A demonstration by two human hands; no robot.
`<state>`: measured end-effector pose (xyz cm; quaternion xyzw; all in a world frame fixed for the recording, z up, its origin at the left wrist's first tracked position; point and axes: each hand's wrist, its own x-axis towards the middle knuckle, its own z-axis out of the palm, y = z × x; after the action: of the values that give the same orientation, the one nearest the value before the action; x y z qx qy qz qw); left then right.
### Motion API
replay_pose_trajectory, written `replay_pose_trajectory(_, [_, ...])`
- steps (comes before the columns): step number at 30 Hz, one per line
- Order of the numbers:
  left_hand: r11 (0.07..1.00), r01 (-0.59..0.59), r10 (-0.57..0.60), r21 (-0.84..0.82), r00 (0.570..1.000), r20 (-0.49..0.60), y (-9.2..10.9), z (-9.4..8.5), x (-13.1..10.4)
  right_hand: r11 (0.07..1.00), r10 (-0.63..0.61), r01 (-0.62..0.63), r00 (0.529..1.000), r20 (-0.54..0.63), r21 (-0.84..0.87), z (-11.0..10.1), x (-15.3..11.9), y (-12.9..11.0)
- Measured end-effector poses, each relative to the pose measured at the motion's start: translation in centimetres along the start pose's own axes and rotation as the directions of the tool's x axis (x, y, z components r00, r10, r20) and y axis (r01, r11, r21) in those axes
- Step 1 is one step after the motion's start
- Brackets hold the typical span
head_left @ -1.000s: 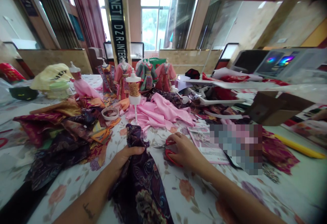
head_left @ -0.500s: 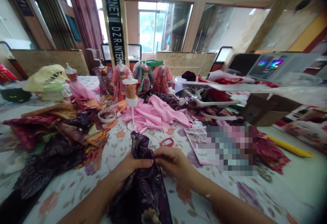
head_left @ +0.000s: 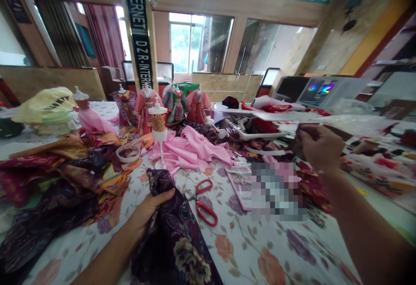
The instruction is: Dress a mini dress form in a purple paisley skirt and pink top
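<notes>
My left hand (head_left: 147, 209) is closed on a gathered piece of dark purple brocade fabric (head_left: 183, 237), its thumb lying over the folds. The fabric's flowered length hangs down towards me. Far out to the right, my right hand (head_left: 323, 146) is raised with thumb and fingers pinched together. Whatever lies in that pinch is too small to make out. Beside the fabric, on the flowered tablecloth (head_left: 240, 246), lie red-handled scissors (head_left: 213, 220), their blades partly hidden by the cloth.
Pink satin (head_left: 195, 148) surrounds a small white mannequin (head_left: 160, 133) in a gold bodice. Several dressed mannequins stand behind it. Brocade scraps (head_left: 74, 163) and a tape roll (head_left: 128, 160) lie left. A brown cardboard box (head_left: 338, 132) is partly behind my right hand.
My right hand has left the fabric and swung up and far to the right, still pinched. My left hand keeps its hold, slightly further left. More of the scissors shows.
</notes>
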<state>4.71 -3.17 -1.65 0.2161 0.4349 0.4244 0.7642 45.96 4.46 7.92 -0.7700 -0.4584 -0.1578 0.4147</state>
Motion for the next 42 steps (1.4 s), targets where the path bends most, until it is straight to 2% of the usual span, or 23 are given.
replay_pose_trajectory(2, [1.000,0.023,-0.023,-0.005,1.000,0.013,0.0,-0.1,0.0,0.997,0.032,-0.019,0.984,0.176,-0.076,0.5,1.9,2.0])
replay_pose_trajectory(4, [0.999,0.045,-0.045,-0.003,0.998,0.033,0.0,-0.2,0.0,0.996,0.029,-0.006,0.960,0.280,-0.086,1.1,1.7,2.3])
replay_pose_trajectory(7, [0.999,0.041,-0.040,-0.022,0.997,0.061,-0.1,-0.5,0.2,0.996,-0.085,0.090,0.933,0.350,0.004,2.3,-2.4,-0.6])
replay_pose_trajectory(9, [0.999,0.021,-0.019,-0.049,0.999,0.051,-0.1,-0.6,0.3,0.973,-0.224,0.175,0.874,0.431,0.151,2.8,-7.1,-4.2])
replay_pose_trajectory(10, [0.998,0.013,-0.010,-0.065,0.999,0.041,-0.1,-0.6,0.3,0.938,-0.331,0.215,0.794,0.510,0.273,2.9,-9.7,-6.2])
replay_pose_trajectory(11, [0.997,0.008,-0.006,-0.079,0.999,0.034,0.0,-0.7,0.3,0.861,-0.470,0.180,0.639,0.609,0.476,2.8,-12.4,-8.2])
replay_pose_trajectory(12, [0.996,0.009,-0.006,-0.087,0.999,0.034,0.0,-0.7,0.3,0.773,-0.590,0.089,0.465,0.660,0.628,2.7,-14.9,-10.0])
replay_pose_trajectory(13, [0.996,0.009,-0.005,-0.092,0.999,0.039,0.1,-0.7,0.3,0.714,-0.653,-0.013,0.350,0.672,0.700,2.6,-17.2,-11.6])
replay_pose_trajectory(14, [0.996,0.005,0.000,-0.094,0.999,0.043,0.2,-0.8,0.3,0.677,-0.686,-0.101,0.273,0.675,0.729,2.5,-19.1,-12.8])
replay_pose_trajectory(15, [0.995,-0.006,0.011,-0.096,0.999,0.050,0.3,-0.8,0.3,0.647,-0.710,-0.170,0.224,0.668,0.744,2.5,-20.6,-13.8])
replay_pose_trajectory(17, [0.994,-0.030,0.037,-0.101,0.997,0.070,0.4,-0.8,0.1,0.619,-0.708,-0.270,0.215,0.673,0.737,2.6,-22.3,-14.6])
replay_pose_trajectory(18, [0.994,-0.043,0.052,-0.103,0.995,0.081,0.5,-0.7,0.0,0.623,-0.689,-0.293,0.232,0.686,0.725,2.8,-22.6,-14.5])
replay_pose_trajectory(20, [0.991,-0.084,0.093,-0.101,0.991,0.091,0.7,-0.6,-0.2,0.654,-0.638,-0.282,0.292,0.713,0.702,2.9,-22.4,-13.9])
replay_pose_trajectory(23, [0.978,-0.195,0.199,-0.069,0.979,0.049,1.1,-0.5,-0.6,0.690,-0.592,-0.177,0.421,0.688,0.702,2.5,-21.1,-12.8])
replay_pose_trajectory(24, [0.970,-0.236,0.238,-0.059,0.971,0.029,1.2,-0.5,-0.7,0.692,-0.590,-0.146,0.451,0.670,0.707,2.3,-20.7,-12.6])
replay_pose_trajectory(26, [0.961,-0.274,0.274,-0.047,0.962,-0.001,1.4,-0.7,-0.7,0.689,-0.594,-0.120,0.471,0.652,0.715,1.8,-20.1,-12.5])
replay_pose_trajectory(32, [0.975,-0.221,0.221,-0.035,0.975,-0.001,1.2,-0.7,-0.7,0.666,-0.590,-0.211,0.439,0.678,0.716,1.8,-20.3,-12.6])
replay_pose_trajectory(35, [0.986,-0.163,0.163,-0.037,0.987,0.003,0.9,-0.2,-1.1,0.645,-0.590,-0.287,0.402,0.700,0.708,2.0,-21.0,-12.6])
replay_pose_trajectory(39, [0.971,-0.240,0.239,0.001,0.969,0.069,0.3,0.5,-1.7,0.618,-0.603,-0.393,0.319,0.731,0.681,2.3,-22.5,-12.6])
replay_pose_trajectory(42, [0.962,-0.269,0.263,0.049,0.960,0.098,0.0,0.8,-1.8,0.610,-0.614,-0.407,0.299,0.730,0.680,2.3,-23.5,-12.6])
